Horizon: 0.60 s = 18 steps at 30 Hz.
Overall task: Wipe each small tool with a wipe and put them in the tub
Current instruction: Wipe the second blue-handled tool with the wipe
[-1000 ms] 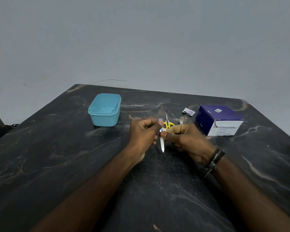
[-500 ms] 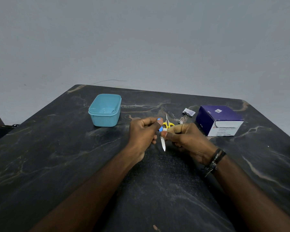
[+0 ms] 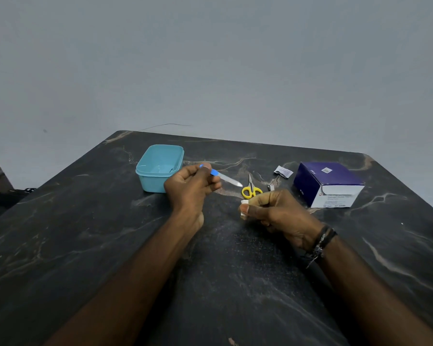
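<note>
Left hand (image 3: 190, 189) grips nail file (image 3: 225, 178) just right of tub (image 3: 158, 168); right hand (image 3: 278, 216) pinches wipe (image 3: 243, 202), farther right of tub; scissors (image 3: 251, 189) lie between.

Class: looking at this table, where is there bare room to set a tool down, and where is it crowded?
Bare: the table left of the left forearm, below the tub. Crowded: between scissors, clippers, packet and box.
</note>
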{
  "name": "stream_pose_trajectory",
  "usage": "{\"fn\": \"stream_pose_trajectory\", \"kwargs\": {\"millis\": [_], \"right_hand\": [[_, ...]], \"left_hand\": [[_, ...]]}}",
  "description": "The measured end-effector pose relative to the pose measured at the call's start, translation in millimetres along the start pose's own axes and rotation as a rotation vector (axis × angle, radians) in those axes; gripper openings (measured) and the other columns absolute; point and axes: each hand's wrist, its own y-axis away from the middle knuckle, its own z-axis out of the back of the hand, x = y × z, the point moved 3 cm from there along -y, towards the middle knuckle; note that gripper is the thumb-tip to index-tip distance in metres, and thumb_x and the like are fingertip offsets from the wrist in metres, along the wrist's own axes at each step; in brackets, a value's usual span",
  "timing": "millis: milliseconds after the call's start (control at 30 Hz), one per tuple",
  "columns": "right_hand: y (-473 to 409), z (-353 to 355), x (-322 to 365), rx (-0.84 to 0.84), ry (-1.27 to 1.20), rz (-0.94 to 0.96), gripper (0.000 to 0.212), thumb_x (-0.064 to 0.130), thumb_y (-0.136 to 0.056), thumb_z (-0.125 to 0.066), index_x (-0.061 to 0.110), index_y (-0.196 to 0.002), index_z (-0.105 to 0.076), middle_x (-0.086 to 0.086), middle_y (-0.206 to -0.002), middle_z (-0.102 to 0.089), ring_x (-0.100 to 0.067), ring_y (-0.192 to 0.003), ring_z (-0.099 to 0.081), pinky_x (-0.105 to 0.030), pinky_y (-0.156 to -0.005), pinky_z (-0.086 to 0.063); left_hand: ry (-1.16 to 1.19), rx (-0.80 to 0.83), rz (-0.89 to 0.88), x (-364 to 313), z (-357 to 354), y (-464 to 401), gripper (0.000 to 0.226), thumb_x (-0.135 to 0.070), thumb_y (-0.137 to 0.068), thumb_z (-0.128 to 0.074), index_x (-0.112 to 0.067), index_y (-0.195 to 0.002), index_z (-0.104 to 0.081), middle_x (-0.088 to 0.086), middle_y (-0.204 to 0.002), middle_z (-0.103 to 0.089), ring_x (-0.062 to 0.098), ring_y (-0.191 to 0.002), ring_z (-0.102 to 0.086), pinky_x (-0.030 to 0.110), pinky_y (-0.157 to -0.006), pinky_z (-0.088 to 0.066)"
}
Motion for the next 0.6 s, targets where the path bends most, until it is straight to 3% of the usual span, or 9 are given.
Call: {"fn": "stream_pose_trajectory", "kwargs": {"millis": [233, 367, 467, 533, 600], "right_hand": [[1.3, -0.8, 1.8, -0.022, -0.059, 0.047, 0.022, 0.021, -0.085, -0.072, 0.001, -0.075, -0.072, 0.002, -0.048, -0.046, -0.008, -0.045, -0.031, -0.017, -0.039, -0.024], [0.7, -0.3, 0.9, -0.029, -0.071, 0.046, 0.023, 0.019, -0.085, -0.072, -0.002, -0.077, -0.073, 0.001, -0.049, -0.049, -0.007, -0.045, -0.034, -0.017, -0.04, -0.027], [1.7, -2.5, 1.3, -0.02, -0.068, 0.035, 0.023, 0.02, -0.085, -0.072, -0.001, -0.076, -0.073, 0.001, -0.05, -0.05, -0.007, -0.045, -0.035, -0.018, -0.041, -0.028], [1.3, -4.6, 2.0, -0.016, -0.076, 0.042, 0.021, 0.02, -0.086, -0.072, 0.003, -0.073, -0.073, 0.002, -0.049, -0.049, -0.007, -0.044, -0.034, -0.018, -0.04, -0.027], [1.3, -4.9, 2.9, -0.019, -0.085, 0.043, 0.021, 0.02, -0.086, -0.072, 0.003, -0.073, -0.073, 0.001, -0.049, -0.049, -0.007, -0.044, -0.034, -0.017, -0.04, -0.028]], "left_hand": [[0.181, -0.069, 0.005, -12.5, 4.2, -3.8, 0.008, 0.012, -0.081, -0.064, 0.006, -0.085, -0.061, 0.024, -0.088, -0.07, 0.032, -0.082, -0.073, 0.033, -0.075, -0.061], [0.23, -0.158, -0.067, -31.5, 8.7, -8.4, 0.005, 0.008, -0.081, -0.068, 0.005, -0.083, -0.064, 0.019, -0.083, -0.071, 0.028, -0.082, -0.074, 0.033, -0.075, -0.061], [-0.063, -0.327, -0.335, -57.4, 31.0, -22.4, 0.006, -0.008, -0.077, -0.076, -0.01, -0.076, -0.071, 0.006, -0.081, -0.071, 0.013, -0.074, -0.071, 0.036, -0.075, -0.06], [-0.372, -0.436, -0.538, -73.3, 44.8, -31.8, 0.017, -0.018, -0.073, -0.078, -0.025, -0.063, -0.066, 0.003, -0.096, -0.068, 0.016, -0.093, -0.066, 0.042, -0.084, -0.056], [-0.596, -0.535, -0.568, -80.7, 55.8, -42.5, 0.027, -0.028, -0.07, -0.078, -0.031, -0.053, -0.058, 0.001, -0.101, -0.065, 0.022, -0.108, -0.054, 0.047, -0.089, -0.05]]}}
